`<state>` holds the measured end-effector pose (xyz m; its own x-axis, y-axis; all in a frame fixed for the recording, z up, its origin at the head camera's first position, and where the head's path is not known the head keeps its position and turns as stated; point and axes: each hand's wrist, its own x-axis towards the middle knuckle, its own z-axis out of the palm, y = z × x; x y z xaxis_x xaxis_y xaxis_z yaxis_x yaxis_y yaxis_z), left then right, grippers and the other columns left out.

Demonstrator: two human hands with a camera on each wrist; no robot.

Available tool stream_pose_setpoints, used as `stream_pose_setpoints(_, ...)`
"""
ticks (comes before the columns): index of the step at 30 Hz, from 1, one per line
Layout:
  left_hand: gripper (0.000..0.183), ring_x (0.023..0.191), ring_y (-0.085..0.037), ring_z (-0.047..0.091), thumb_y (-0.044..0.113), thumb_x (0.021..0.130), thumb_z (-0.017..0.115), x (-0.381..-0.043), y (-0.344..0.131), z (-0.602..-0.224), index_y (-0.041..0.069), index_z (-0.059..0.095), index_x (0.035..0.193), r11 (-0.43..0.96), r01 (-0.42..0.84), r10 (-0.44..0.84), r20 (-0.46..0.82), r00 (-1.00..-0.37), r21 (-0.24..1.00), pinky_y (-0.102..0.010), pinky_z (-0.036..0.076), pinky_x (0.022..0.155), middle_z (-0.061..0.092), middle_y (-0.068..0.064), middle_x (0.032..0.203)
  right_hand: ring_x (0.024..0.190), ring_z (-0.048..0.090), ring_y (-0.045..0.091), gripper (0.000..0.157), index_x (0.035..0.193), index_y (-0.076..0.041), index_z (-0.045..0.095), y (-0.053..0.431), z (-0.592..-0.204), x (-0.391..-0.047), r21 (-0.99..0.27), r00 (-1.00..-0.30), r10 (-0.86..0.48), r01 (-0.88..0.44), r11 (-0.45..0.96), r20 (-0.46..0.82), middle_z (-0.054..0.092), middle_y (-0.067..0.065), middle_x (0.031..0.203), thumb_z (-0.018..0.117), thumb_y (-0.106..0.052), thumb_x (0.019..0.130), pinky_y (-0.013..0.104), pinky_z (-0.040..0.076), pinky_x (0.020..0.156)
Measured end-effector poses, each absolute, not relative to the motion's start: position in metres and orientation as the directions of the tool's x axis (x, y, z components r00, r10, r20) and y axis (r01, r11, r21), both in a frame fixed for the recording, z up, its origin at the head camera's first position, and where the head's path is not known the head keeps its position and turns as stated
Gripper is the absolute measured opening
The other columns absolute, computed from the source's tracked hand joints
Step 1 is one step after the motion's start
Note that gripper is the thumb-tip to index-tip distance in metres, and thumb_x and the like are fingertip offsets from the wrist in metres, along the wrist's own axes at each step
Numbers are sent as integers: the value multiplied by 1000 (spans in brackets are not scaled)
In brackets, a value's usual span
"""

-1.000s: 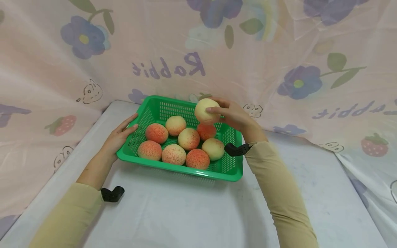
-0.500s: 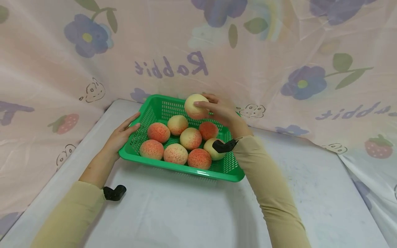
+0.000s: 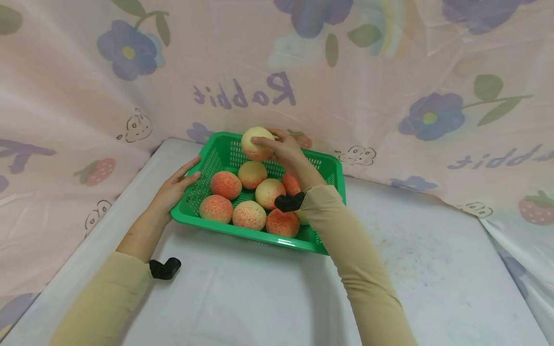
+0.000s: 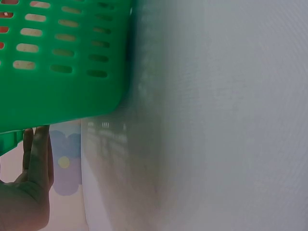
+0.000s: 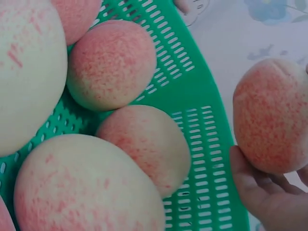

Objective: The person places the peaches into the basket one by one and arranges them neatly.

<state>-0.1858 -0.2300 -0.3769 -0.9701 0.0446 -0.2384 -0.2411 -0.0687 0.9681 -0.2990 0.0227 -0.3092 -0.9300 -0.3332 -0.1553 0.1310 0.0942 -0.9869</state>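
Note:
My right hand [image 3: 289, 151] holds a pale yellow peach with a pink-red underside [image 3: 257, 143] above the back of a green plastic basket [image 3: 242, 232], thumb on the near side. The right wrist view shows this peach [image 5: 272, 115] beyond the basket rim, with fingers [image 5: 250, 180] beneath it. My left hand [image 3: 169, 194] rests against the basket's left end, its fingers straight and their tips at the rim. From the left wrist, those fingers [image 4: 38, 156] reach up to the slotted green wall [image 4: 57, 91]. Several peaches lie in the basket, among them a red-orange peach [image 3: 226, 185] and a yellow peach [image 3: 252, 174].
The basket stands on a table covered in white cloth [image 3: 242, 293]. Behind it hangs a pale pink curtain [image 3: 207, 48] printed with flowers and rabbits. My right forearm and its black wrist camera [image 3: 290, 202] cover part of the basket's right side and the peaches there.
My right hand has moved left with the peach, from over the basket's right half to over its back middle. My left hand has stayed at the basket's left end.

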Motion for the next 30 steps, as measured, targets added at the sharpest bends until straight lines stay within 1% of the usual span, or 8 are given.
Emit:
stream_pose_setpoints(5,54,146,-25,15,37,100,50,-187,-230,-376,41,28,149,-60,-231,42,-229,-972,971,-44,22,117,3,5,162,114,56,23,63,139,-15,47,11,-317,-304,-987,-934,-324,118,113,-149,49,9,135,74,-28,84,40,48,93)
stream_pose_setpoints(8,55,146,-25,17,36,100,50,-187,-230,-377,41,28,150,-71,-236,40,-234,-971,969,-43,24,117,5,5,162,115,55,25,66,140,-14,45,3,-320,-305,-986,-934,-320,127,110,-156,47,11,136,75,-28,83,40,49,95)
stream_pose_setpoints(11,54,145,-25,19,36,100,50,-186,-230,-377,41,28,149,-67,-233,35,-231,-972,970,-43,25,116,6,4,162,115,55,26,65,140,-15,46,-5,-323,-305,-984,-933,-325,117,137,-156,46,12,136,75,-28,83,39,49,94)
stream_pose_setpoints(14,55,146,-24,15,37,99,51,-186,-229,-378,41,29,149,-54,-228,32,-227,-973,972,-43,24,116,5,5,162,112,55,26,64,138,-16,47,-13,-327,-306,-978,-933,-326,96,184,-153,49,13,133,75,-31,83,38,49,92)
stream_pose_setpoints(17,55,142,-23,25,36,100,51,-186,-228,-378,41,28,150,-56,-233,42,-231,-972,971,-36,33,112,9,2,162,107,56,25,64,137,-16,49,-21,-332,-307,-971,-934,-321,84,224,-155,51,13,130,76,-32,82,41,50,92)
stream_pose_setpoints(21,55,123,-15,44,35,100,51,-186,-228,-378,39,28,150,-91,-237,47,-233,-971,967,-20,47,92,20,-4,159,105,56,24,67,139,-16,48,-29,-335,-308,-971,-932,-326,90,221,-161,51,14,129,77,-31,81,45,49,93)
stream_pose_setpoints(24,55,120,-12,46,34,100,51,-186,-228,-377,38,28,150,-89,-228,38,-226,-973,970,-16,48,85,21,-5,158,105,56,24,68,139,-16,46,-34,-335,-309,-972,-929,-334,89,218,-160,51,13,129,77,-31,81,43,50,93)
stream_pose_setpoints(30,53,135,-21,36,35,100,51,-186,-229,-376,41,31,149,-76,-242,27,-241,-970,967,-16,45,89,18,0,160,109,55,26,71,141,-12,42,-41,-336,-309,-965,-915,-369,71,252,-163,50,14,129,76,-29,82,40,49,93)
